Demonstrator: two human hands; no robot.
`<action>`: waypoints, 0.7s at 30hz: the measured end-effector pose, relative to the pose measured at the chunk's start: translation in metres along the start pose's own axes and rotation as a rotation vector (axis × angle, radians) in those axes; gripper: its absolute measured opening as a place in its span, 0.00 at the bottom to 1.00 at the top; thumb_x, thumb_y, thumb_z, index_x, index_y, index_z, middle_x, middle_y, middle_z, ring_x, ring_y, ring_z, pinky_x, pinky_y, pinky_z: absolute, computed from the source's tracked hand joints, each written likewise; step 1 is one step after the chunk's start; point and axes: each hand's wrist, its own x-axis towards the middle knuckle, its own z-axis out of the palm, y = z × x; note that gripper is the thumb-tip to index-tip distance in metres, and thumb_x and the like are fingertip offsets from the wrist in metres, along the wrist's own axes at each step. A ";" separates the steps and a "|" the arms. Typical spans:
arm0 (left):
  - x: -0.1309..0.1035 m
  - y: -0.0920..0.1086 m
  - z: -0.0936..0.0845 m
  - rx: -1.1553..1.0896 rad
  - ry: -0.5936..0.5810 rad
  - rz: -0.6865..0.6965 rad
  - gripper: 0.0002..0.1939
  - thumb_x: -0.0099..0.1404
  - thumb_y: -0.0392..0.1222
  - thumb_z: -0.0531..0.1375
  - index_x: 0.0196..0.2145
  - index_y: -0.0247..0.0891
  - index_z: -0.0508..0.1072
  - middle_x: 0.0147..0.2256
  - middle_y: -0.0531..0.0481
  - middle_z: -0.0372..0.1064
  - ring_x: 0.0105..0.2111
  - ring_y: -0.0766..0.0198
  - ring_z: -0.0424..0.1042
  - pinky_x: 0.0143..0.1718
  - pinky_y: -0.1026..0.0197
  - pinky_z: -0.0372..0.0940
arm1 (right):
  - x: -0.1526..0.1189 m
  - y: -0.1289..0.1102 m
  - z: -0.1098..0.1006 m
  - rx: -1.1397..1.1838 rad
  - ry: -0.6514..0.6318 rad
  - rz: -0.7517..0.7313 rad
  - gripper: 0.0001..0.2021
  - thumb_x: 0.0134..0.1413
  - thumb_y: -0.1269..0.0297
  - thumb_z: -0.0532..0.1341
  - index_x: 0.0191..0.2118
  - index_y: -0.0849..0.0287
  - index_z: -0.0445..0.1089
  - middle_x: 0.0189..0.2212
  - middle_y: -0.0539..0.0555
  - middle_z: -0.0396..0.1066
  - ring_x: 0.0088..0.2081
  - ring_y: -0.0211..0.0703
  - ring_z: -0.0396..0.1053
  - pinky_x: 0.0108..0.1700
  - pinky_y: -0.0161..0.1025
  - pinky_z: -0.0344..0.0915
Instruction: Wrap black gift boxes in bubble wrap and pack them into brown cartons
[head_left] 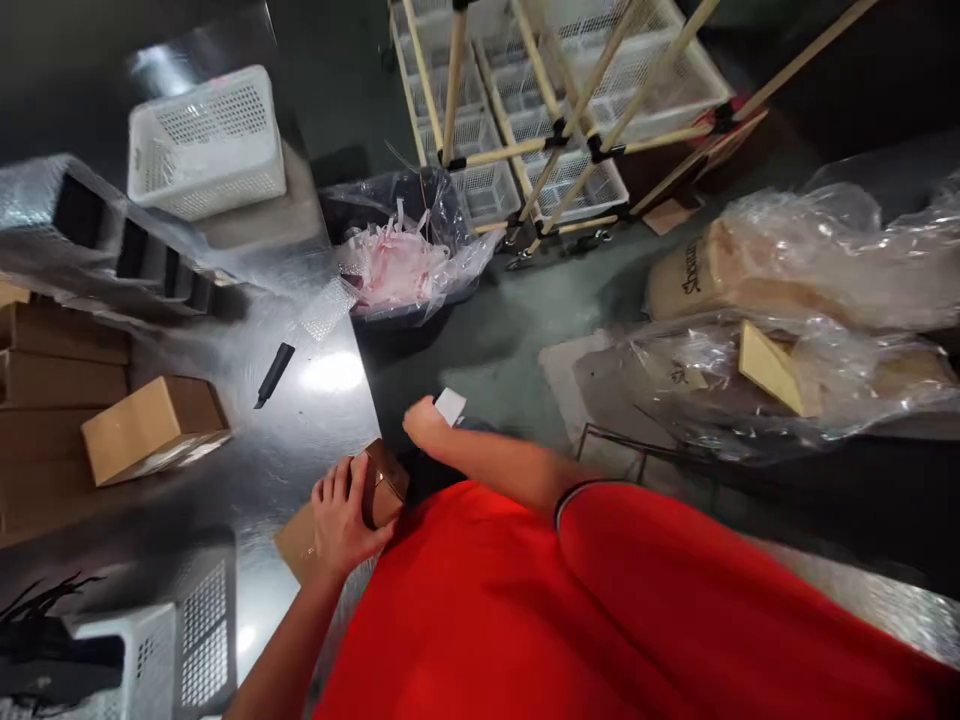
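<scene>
My left hand grips a small brown cardboard box at the near edge of the shiny metal table; its fingers lie over the box's top and the thumb presses the side towards my body. A flat brown cardboard flap sticks out beneath that hand. Past the table edge, over the floor, my right hand is closed with a small white piece, like paper or a label, showing at its fingers. A black box cutter lies on the table, apart from both hands.
Another cardboard box and stacked boxes stand at the left. A white basket sits at the back. A plastic-lined bin holds pinkish pieces beside the table. A pipe rack carries baskets; plastic-wrapped goods lie right.
</scene>
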 end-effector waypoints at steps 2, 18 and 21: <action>-0.005 -0.003 -0.003 -0.023 0.044 -0.002 0.47 0.54 0.58 0.61 0.65 0.36 0.54 0.57 0.34 0.63 0.54 0.43 0.64 0.52 0.44 0.58 | -0.013 0.029 0.013 -0.022 0.018 0.077 0.10 0.47 0.77 0.61 0.36 0.67 0.79 0.37 0.67 0.78 0.44 0.58 0.74 0.45 0.50 0.66; -0.073 0.013 -0.051 -0.345 0.686 -0.370 0.58 0.44 0.51 0.70 0.67 0.40 0.47 0.61 0.36 0.56 0.59 0.40 0.61 0.57 0.38 0.62 | -0.049 0.014 -0.008 0.234 0.611 -0.163 0.11 0.62 0.60 0.56 0.43 0.62 0.67 0.35 0.59 0.74 0.39 0.48 0.71 0.43 0.38 0.60; -0.095 0.026 -0.062 -0.359 0.764 -0.401 0.57 0.44 0.50 0.69 0.67 0.40 0.47 0.61 0.36 0.55 0.59 0.41 0.61 0.58 0.39 0.61 | -0.009 -0.016 -0.010 0.087 0.523 -0.311 0.10 0.60 0.62 0.59 0.42 0.64 0.69 0.40 0.63 0.75 0.46 0.52 0.69 0.52 0.42 0.58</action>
